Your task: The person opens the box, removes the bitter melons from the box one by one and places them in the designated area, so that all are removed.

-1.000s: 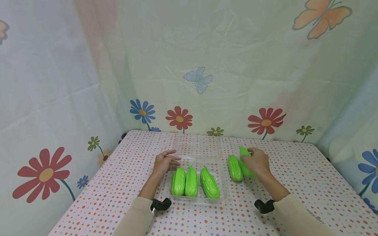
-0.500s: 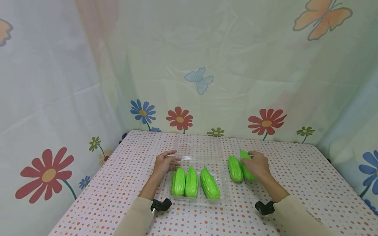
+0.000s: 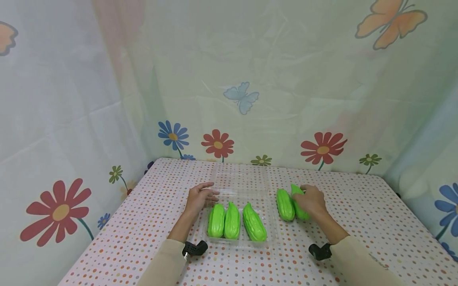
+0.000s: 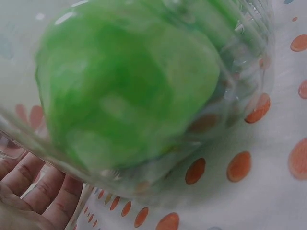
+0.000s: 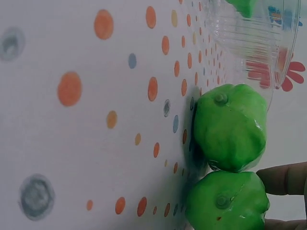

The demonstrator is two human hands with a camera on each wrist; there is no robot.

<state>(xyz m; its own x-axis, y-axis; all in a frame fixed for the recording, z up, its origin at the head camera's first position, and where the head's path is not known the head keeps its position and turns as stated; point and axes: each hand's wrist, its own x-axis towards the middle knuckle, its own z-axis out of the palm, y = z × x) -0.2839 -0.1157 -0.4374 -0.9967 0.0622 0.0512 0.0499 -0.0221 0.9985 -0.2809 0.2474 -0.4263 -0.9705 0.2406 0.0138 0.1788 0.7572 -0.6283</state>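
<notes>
Though uncovered, box (image 3: 240, 240) with three gourds (image 3: 231, 223), left fingers (image 4: 45, 190) loose, right fingers (image 5: 287, 179) around another gourd (image 5: 225, 199)

Flower-and-butterfly printed sheets (image 3: 286, 71) closing in a dotted table (image 3: 118, 254) on three sides suggest a curtained-off booth (image 3: 82, 131).

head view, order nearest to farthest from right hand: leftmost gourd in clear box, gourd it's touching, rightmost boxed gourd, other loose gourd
1. Touched gourd, under the right hand
2. Other loose gourd, just left of it
3. Rightmost boxed gourd, right side of the clear box
4. Leftmost boxed gourd, box's left side
</notes>
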